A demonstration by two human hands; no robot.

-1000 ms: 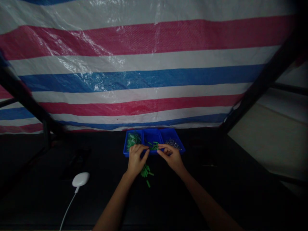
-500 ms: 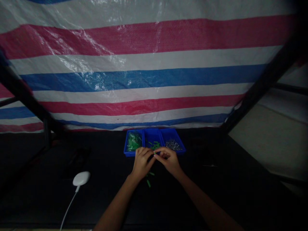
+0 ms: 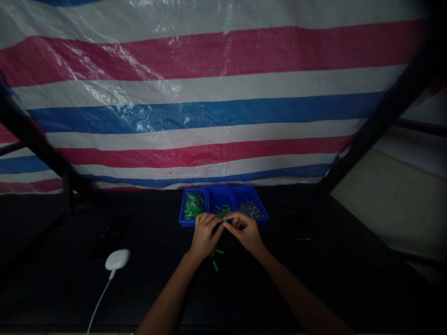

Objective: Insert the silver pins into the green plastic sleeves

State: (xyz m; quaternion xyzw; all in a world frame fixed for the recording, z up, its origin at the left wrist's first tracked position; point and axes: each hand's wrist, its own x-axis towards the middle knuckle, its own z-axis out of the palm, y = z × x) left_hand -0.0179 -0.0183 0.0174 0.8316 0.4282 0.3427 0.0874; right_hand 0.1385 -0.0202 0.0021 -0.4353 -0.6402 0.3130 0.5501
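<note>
My left hand [image 3: 204,234] and my right hand [image 3: 246,230] meet fingertip to fingertip in front of a blue three-part tray [image 3: 189,224]. Between them they pinch a small green wall plug [image 3: 225,221], mostly covered by the fingers. Whether a screw sits in it, I cannot tell. Several more green wall plugs [image 3: 215,265] lie on the black table just below my left hand. In the tray's middle compartment are loose green plugs [image 3: 226,209]. A clear bag of green pieces [image 3: 194,205] fills the left compartment, and a heap of metal screws [image 3: 250,209] lies in the right one.
To the left on the black table [image 3: 150,288] rests a white round device [image 3: 118,259] with a white cable [image 3: 98,300] running to the front edge. A striped plastic sheet [image 3: 209,111] hangs behind the table, between dark slanted posts [image 3: 370,139].
Both hands stay almost in place at the tray's front, fingertips still together on the green plug. The fingers shift only slightly, and the view moves a little.
</note>
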